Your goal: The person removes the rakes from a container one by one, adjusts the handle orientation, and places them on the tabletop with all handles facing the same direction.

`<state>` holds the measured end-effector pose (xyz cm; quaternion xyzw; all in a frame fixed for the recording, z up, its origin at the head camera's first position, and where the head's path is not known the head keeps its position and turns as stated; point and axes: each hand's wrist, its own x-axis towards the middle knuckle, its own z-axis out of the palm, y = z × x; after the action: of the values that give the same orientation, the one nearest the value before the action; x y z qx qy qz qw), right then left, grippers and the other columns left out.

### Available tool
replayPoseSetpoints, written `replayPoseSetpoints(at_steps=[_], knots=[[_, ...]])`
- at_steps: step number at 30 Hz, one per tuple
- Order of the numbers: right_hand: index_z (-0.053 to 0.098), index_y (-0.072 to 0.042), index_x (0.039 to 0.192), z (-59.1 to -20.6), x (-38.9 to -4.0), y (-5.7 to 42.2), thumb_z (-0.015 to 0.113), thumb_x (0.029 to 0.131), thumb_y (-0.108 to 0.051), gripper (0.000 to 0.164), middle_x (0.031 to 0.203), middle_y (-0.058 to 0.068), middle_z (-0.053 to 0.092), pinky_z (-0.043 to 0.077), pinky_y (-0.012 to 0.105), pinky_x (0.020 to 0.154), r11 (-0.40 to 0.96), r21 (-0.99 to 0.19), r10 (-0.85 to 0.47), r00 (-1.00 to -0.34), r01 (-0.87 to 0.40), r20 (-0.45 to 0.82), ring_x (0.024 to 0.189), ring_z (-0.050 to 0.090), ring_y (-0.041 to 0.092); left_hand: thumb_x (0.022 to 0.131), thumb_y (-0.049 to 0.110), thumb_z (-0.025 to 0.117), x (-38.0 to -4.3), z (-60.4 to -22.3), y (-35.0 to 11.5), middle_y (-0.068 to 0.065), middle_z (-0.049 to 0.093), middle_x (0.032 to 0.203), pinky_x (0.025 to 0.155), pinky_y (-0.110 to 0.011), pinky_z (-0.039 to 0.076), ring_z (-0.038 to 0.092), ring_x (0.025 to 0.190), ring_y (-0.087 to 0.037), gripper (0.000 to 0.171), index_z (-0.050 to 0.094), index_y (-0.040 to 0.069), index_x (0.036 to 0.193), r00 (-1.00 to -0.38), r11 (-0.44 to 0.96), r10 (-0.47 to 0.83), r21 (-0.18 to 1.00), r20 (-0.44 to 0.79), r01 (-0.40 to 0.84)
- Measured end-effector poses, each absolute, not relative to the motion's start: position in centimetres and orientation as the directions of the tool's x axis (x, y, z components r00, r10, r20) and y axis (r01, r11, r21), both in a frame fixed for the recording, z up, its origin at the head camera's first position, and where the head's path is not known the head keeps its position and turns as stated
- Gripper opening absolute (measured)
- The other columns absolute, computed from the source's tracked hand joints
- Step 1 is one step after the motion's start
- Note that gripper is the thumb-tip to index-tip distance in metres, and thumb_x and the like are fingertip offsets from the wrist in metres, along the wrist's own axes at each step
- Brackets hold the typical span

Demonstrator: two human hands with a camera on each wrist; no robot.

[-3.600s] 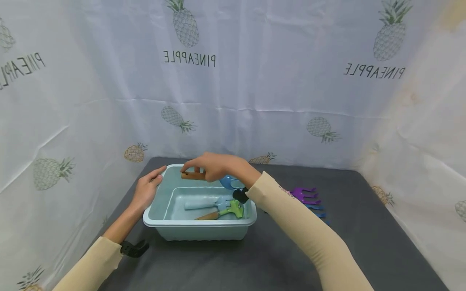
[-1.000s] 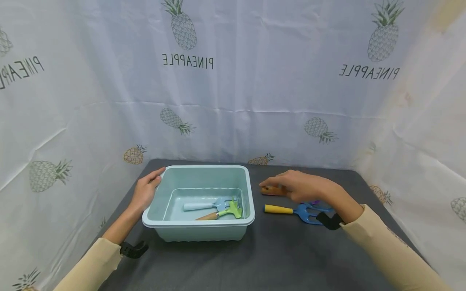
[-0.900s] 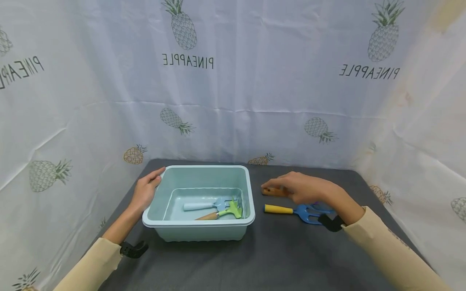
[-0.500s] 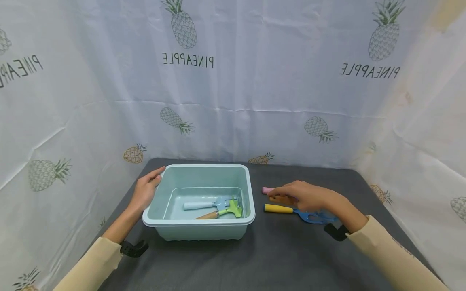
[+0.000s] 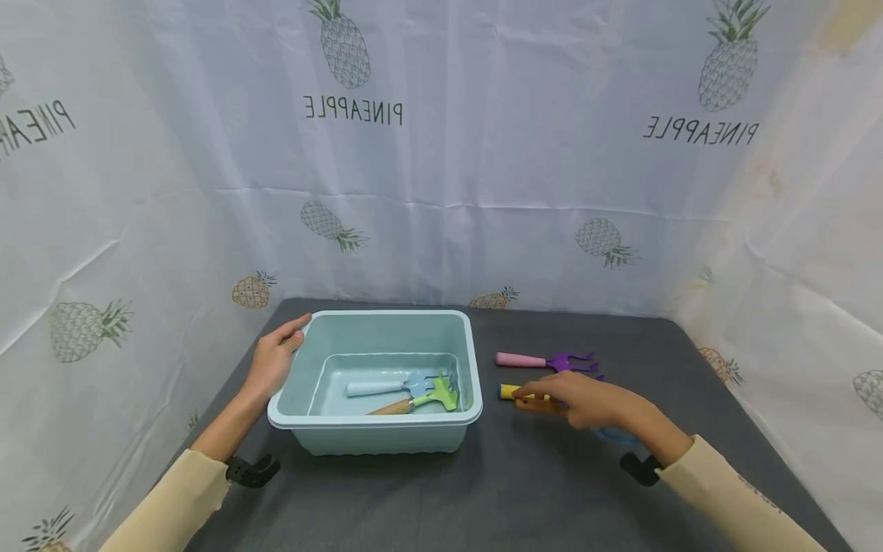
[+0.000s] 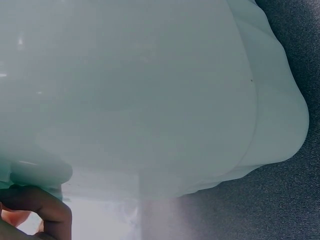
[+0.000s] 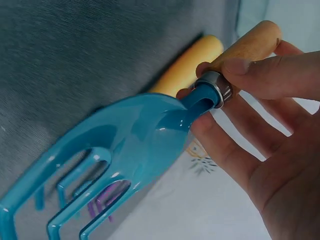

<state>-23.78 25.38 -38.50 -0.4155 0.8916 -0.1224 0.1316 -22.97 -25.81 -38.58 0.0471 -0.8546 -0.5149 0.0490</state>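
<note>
Shifting fork: the wood-handled blue fork [image 7: 145, 125] has come nearer, from between the pink-handled purple fork [image 5: 520, 360] and the yellow-handled fork [image 5: 507, 392] to the near side of the latter, leaving the purple one in plainer view.
Meaning: work seems centred on this row, on the worktop [image 5: 441, 498] right of the bin [image 5: 372, 422]; the blue fork is not yet let go.
Bin contents: the light-blue fork [image 5: 375, 389] and the green-headed tool [image 5: 436, 395] lie inside, unmoved.
Right grip: the right hand [image 5: 582, 399] pinches the wooden handle beside its metal collar, thumb against fingers.
Right arm: reaches in from the near right, prongs pointing right; whether they touch the worktop, I cannot tell.
Left grip: the left hand [image 5: 274, 359] stays holding the bin's left rim, forearm coming from the near left.
</note>
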Motion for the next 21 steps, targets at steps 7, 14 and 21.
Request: replayPoseSetpoints(at_steps=[7, 14, 21], knots=[[0.062, -0.022, 0.142, -40.4, -23.4, 25.5, 0.057, 0.088, 0.019, 0.068, 0.126, -0.007, 0.070, 0.057, 0.032, 0.089, 0.562, -0.345, -0.821, -0.560, -0.752, -0.115, 0.103, 0.063, 0.006, 0.113, 0.023, 0.036, -22.8, -38.6, -25.9, -0.018, 0.034, 0.167, 0.124, -0.058, 0.031, 0.033, 0.154, -0.041, 0.049, 0.037, 0.009, 0.161, -0.990, 0.482, -0.127, 0.876, 0.058, -0.010], [0.062, -0.025, 0.142, -41.5, -23.2, 25.0, 0.058, 0.093, 0.016, 0.064, 0.135, -0.007, 0.067, 0.056, 0.031, 0.090, 0.569, -0.373, -0.817, -0.556, -0.732, -0.155, 0.113, 0.062, 0.009, 0.114, 0.025, 0.036, -22.7, -38.6, -26.0, -0.018, 0.034, 0.167, 0.123, -0.057, 0.032, 0.033, 0.154, -0.041, 0.050, 0.037, 0.009, 0.161, -0.991, 0.483, -0.111, 0.875, 0.078, 0.015], [0.063, -0.026, 0.141, -42.2, -23.0, 24.7, 0.058, 0.098, 0.010, 0.056, 0.134, -0.006, 0.068, 0.044, 0.019, 0.071, 0.548, -0.385, -0.831, -0.534, -0.743, -0.153, 0.093, 0.059, 0.006, 0.114, 0.025, 0.035, -22.7, -38.5, -25.9, -0.018, 0.034, 0.167, 0.124, -0.058, 0.031, 0.033, 0.154, -0.041, 0.049, 0.037, 0.009, 0.161, -0.991, 0.495, -0.111, 0.869, 0.076, 0.012]])
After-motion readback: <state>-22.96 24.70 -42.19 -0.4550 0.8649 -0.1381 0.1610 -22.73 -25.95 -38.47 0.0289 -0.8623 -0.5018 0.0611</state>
